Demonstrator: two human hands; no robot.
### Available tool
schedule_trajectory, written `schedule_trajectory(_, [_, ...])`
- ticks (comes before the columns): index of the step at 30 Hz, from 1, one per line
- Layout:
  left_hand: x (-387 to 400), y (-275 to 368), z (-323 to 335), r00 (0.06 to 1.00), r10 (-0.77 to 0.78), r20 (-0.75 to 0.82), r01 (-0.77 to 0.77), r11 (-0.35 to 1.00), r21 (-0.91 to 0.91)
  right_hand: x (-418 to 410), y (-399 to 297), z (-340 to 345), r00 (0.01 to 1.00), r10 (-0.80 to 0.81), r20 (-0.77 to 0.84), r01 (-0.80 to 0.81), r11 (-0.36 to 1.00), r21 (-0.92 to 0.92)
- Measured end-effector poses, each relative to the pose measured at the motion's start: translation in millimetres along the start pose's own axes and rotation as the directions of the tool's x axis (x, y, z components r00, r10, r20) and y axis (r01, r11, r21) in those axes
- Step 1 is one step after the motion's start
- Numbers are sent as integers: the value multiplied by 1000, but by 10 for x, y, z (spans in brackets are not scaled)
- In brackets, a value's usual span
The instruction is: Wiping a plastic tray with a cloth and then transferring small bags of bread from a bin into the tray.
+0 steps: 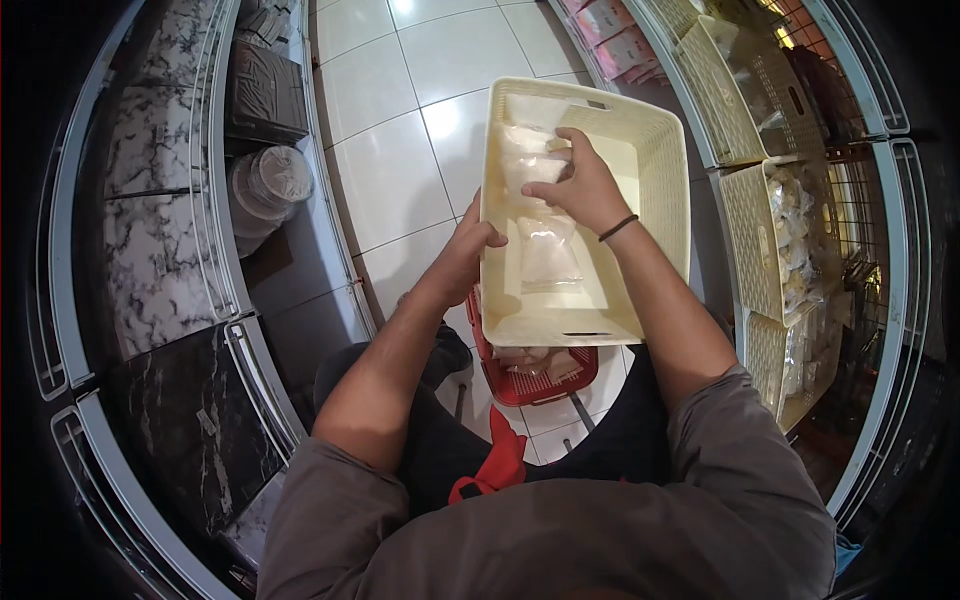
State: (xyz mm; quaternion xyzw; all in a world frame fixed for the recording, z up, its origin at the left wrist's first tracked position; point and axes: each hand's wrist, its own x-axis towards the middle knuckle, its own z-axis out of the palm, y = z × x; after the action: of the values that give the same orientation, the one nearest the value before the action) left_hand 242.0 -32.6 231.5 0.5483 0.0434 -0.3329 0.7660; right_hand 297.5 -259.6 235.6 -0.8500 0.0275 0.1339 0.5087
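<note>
A cream plastic basket (664,225) is tilted in front of me above my lap. My left hand (471,251) grips its left wall, with the thumb over the rim. Inside, several clear plastic packets of white powder (551,255) lie in a row along the left side. My right hand (581,180) reaches into the basket over the right wall. Its thumb and index finger span a packet in the middle of the row (531,174), and its other fingers are mostly hidden.
Below the basket, a red plastic basket (540,386) holds more packets. Shelves on the right carry cream baskets (757,240) of bagged goods. On the left shelves are marble-patterned boxes (154,142) and wrapped round containers (274,184). Tiled floor (382,172) runs between them.
</note>
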Motion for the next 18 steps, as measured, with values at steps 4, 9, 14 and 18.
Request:
schedule_trajectory(4, [93, -38, -50, 994, 90, -63, -89, 996, 28, 31, 21, 99, 984, -73, -162, 86, 994, 72])
schedule_trajectory(9, [125, 421, -121, 998, -3, -60, 10, 995, 104, 134, -53, -153, 971, -193, -140, 179, 978, -107])
schedule_trajectory(14, [10, 879, 159, 989, 87, 118, -108, 975, 194, -965, -469, -824, 964, -205, -167, 140, 932, -335])
schedule_trajectory(18, [-223, 1249, 476, 978, 102, 184, -146, 959, 242, -2571, -795, -1400, 799, -467, -379, 203, 802, -562])
